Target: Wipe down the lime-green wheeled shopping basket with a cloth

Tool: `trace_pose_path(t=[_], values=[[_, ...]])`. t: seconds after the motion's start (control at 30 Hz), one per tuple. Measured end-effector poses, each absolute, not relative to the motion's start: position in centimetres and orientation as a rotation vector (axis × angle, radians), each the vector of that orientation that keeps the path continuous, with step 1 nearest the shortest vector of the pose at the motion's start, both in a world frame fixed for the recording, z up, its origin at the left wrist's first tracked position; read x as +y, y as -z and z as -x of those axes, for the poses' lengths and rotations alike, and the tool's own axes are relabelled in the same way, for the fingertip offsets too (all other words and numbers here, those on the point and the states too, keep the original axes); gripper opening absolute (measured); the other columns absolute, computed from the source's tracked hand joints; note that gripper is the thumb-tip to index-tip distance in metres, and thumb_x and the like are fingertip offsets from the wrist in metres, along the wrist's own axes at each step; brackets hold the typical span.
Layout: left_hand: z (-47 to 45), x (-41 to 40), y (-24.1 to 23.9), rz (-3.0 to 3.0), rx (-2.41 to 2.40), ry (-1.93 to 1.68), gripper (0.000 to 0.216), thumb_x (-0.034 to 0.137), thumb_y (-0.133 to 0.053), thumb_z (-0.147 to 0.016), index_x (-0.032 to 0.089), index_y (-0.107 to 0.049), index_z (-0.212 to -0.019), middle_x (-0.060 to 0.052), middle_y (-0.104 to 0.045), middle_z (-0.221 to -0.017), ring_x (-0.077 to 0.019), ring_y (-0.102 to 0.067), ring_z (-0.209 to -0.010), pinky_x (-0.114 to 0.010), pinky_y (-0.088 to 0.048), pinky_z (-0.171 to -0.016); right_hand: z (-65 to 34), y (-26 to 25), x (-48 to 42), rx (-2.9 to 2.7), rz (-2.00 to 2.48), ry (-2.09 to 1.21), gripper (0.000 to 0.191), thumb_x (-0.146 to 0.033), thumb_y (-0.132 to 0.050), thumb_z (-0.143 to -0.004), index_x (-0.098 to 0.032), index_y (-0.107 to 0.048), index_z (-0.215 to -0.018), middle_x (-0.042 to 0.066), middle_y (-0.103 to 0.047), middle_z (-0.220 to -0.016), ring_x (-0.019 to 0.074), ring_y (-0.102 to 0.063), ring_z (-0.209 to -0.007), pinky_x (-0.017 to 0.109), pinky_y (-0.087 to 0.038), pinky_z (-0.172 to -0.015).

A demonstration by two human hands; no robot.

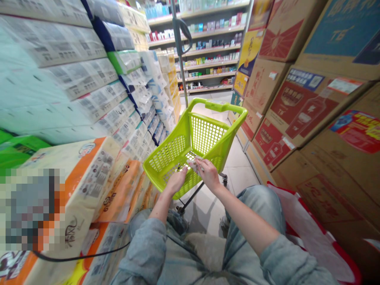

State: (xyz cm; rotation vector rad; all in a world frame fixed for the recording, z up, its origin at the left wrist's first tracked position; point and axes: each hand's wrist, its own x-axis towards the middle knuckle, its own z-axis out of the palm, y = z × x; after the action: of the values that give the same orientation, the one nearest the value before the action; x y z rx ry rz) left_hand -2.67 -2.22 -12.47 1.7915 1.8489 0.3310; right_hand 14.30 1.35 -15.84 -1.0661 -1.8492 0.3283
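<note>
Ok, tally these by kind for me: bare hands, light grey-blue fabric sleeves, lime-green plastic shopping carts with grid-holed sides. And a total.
Bare left hand and right hand: 2
Light grey-blue fabric sleeves: 2
Lime-green plastic shopping cart: 1
Total: 5

Two bare hands are in view, one left hand [177, 181] and one right hand [208, 173], with one ring [208, 162] on the right and at least one small pale item [193, 164] held, though blur makes that last count uncertain. There is one lime-green cart [204, 134], one upright pole [181, 69] with one looped handle [187, 35], one black cable [80, 257], one red-edged white container [308, 227], two rolled sleeves [144, 251] and two trouser knees [261, 202]. Six shelf edges [213, 31] cross the background, while cartons [259, 85] on the right carry two printed bottles [307, 114] and one red-and-yellow sticker [360, 130].
</note>
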Motion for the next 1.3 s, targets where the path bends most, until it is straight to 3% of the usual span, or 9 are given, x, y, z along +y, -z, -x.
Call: trace_pose_path(t=[0.33, 0.63, 0.7, 0.83, 0.9, 1.13, 1.3], values=[[1.8, -2.0, 12.8, -1.829, 1.849, -0.332, 0.082, 0.057, 0.003, -0.091, 0.016, -0.067, -0.106, -0.012, -0.066, -0.117, -0.0248, -0.056, -0.118, -0.032, -0.043, -0.093, -19.3, 14.3, 7.0, -1.507, 1.284, -0.295, 0.024, -0.025, -0.049, -0.086, -0.018, -0.067, -0.100, 0.009, -0.067, -0.099, 0.0215, -0.061, -0.092, 0.034, -0.047, -0.083], [1.4, -1.9, 12.7, -1.881, 1.840, -0.317, 0.083, 0.058, 0.003, -0.091, 0.016, -0.067, -0.108, -0.014, -0.067, -0.114, -0.0262, -0.058, -0.114, -0.033, -0.043, -0.092, -14.2, 17.2, 1.9, -1.407, 1.207, -0.371, 0.018, -0.026, -0.049, -0.087, -0.018, -0.064, -0.091, 0.011, -0.059, -0.103, 0.0207, -0.058, -0.101, 0.035, -0.045, -0.093], [1.4, -1.9, 12.6, -1.903, 1.827, -0.322, 0.083, 0.057, 0.003, -0.091, 0.016, -0.068, -0.101, -0.014, -0.069, -0.107, -0.0257, -0.060, -0.110, -0.033, -0.044, -0.089, -12.9, 17.8, -0.1, -1.464, 1.130, -0.431, 0.018, -0.024, -0.048, -0.088, -0.019, -0.064, -0.093, 0.010, -0.058, -0.105, 0.0205, -0.057, -0.104, 0.034, -0.045, -0.093], [1.5, -1.8, 12.6, -1.868, 1.748, -0.324, 0.086, 0.057, 0.006, -0.091, 0.018, -0.068, -0.074, -0.010, -0.071, -0.073, -0.0215, -0.067, -0.086, -0.028, -0.047, -0.078, -10.9, 18.8, -3.3, -1.605, 1.017, -0.589, 0.020, -0.016, -0.048, -0.084, -0.022, -0.064, -0.094, 0.008, -0.056, -0.103, 0.0191, -0.058, -0.100, 0.031, -0.048, -0.088], [1.5, -1.8, 12.7, -1.839, 1.747, -0.331, 0.084, 0.057, 0.005, -0.091, 0.017, -0.067, -0.073, -0.009, -0.070, -0.069, -0.0207, -0.068, -0.081, -0.027, -0.047, -0.074, -10.5, 19.1, -4.0, -1.638, 0.984, -0.665, 0.022, -0.013, -0.048, -0.081, -0.022, -0.064, -0.094, 0.007, -0.057, -0.102, 0.0184, -0.058, -0.096, 0.031, -0.048, -0.086], [1.3, -1.8, 12.7, -1.844, 1.864, -0.336, 0.080, 0.056, 0.000, -0.092, 0.014, -0.069, -0.098, -0.015, -0.069, -0.108, -0.0264, -0.059, -0.112, -0.033, -0.043, -0.091, -13.5, 20.2, -0.3, -1.269, 1.287, -0.577, 0.018, -0.021, -0.048, -0.080, -0.017, -0.061, -0.092, 0.008, -0.060, -0.093, 0.0213, -0.056, -0.093, 0.036, -0.044, -0.087], [1.2, -2.0, 12.7, -1.837, 1.881, -0.320, 0.079, 0.058, -0.002, -0.092, 0.015, -0.066, -0.109, -0.015, -0.066, -0.117, -0.0274, -0.056, -0.118, -0.036, -0.042, -0.095, -15.2, 20.9, 3.5, -1.168, 1.406, -0.498, 0.024, -0.023, -0.048, -0.079, -0.016, -0.061, -0.097, 0.011, -0.061, -0.098, 0.0230, -0.055, -0.096, 0.038, -0.042, -0.091]])
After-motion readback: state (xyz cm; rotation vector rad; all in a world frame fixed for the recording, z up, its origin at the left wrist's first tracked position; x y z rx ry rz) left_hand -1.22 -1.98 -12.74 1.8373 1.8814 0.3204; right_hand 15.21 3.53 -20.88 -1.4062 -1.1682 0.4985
